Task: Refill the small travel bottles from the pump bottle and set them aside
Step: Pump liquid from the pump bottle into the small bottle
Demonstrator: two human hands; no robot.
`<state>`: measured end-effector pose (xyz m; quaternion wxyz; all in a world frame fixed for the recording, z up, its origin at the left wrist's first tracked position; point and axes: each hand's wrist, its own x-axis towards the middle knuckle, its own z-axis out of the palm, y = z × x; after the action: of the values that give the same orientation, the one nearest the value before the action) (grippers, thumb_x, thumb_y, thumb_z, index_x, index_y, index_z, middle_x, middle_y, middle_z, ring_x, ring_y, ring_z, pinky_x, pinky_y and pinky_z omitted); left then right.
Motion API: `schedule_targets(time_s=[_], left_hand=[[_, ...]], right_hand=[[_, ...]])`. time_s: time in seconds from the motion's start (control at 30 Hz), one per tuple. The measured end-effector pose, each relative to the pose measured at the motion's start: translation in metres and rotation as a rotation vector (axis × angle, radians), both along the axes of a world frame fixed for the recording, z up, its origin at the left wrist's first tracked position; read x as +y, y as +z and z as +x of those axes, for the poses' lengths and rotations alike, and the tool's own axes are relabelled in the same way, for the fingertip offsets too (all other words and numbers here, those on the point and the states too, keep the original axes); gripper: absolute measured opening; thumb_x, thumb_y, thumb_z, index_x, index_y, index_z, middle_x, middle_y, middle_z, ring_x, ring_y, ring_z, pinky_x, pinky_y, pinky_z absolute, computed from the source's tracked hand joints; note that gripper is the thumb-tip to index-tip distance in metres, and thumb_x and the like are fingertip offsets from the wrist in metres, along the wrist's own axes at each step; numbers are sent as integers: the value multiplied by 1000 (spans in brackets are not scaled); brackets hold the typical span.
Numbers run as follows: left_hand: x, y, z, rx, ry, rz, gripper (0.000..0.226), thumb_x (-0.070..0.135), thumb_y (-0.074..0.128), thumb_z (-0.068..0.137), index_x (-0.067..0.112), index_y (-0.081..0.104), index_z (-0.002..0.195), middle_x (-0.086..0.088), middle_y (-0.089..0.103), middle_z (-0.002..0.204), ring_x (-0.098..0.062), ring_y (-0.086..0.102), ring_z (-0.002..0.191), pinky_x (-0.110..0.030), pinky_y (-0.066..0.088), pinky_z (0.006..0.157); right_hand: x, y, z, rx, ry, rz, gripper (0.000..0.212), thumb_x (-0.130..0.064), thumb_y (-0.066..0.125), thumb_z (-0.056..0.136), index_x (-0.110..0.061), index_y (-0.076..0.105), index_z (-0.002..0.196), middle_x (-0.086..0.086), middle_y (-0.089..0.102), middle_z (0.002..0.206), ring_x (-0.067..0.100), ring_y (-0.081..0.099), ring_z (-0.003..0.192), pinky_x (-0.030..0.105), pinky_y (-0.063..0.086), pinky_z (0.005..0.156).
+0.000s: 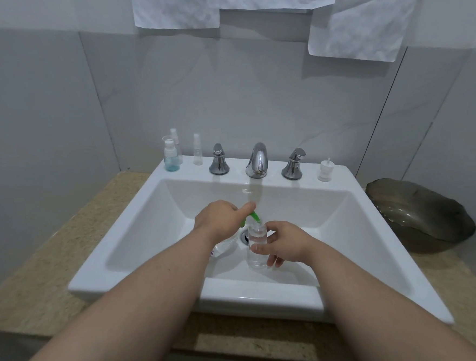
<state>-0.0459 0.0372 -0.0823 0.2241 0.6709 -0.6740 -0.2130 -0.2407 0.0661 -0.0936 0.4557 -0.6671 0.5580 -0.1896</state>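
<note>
Travel bottle (257, 256) stands upright, pinched between the right thumb and curled fingers (273, 261). It is held over the sink (97, 286), just above the drain, with its open mouth right under the green spout (255, 218). The left index finger (247, 207) lies stretched along the top of that spout. The rest of the left hand (215, 220) looks wrapped round the pump bottle (224, 247), which is mostly hidden under the palm.

The step in hand seems to be pumping. It would go best with slow, full presses, the mouth kept touching the spout tip and the right hand (287, 243) steady. Stopping below the neck would leave room for the cap.

It is clear plastic, round, with a narrower neck and no cap. Clear liquid seems to stand inside, though the level is hard to read.

Farther out, on the sink's back ledge at left, stand a blue-tinted bottle (171, 156) and a slim clear one (197, 150). A white cap (325, 170) sits at right, likely belonging to the bottle being filled.
</note>
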Motion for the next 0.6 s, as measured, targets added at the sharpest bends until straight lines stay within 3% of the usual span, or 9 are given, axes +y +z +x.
schedule_targets(time_s=[0.6], left_hand=[[1, 1, -3, 30, 29, -11, 57, 62, 48, 91, 18, 60, 57, 6, 57, 56, -17, 56, 63, -30, 39, 61]], right_hand=[[-1, -1, 0, 19, 11, 9, 30, -26, 82, 88, -18, 65, 111, 10, 76, 98, 22, 73, 67, 31, 58, 59]])
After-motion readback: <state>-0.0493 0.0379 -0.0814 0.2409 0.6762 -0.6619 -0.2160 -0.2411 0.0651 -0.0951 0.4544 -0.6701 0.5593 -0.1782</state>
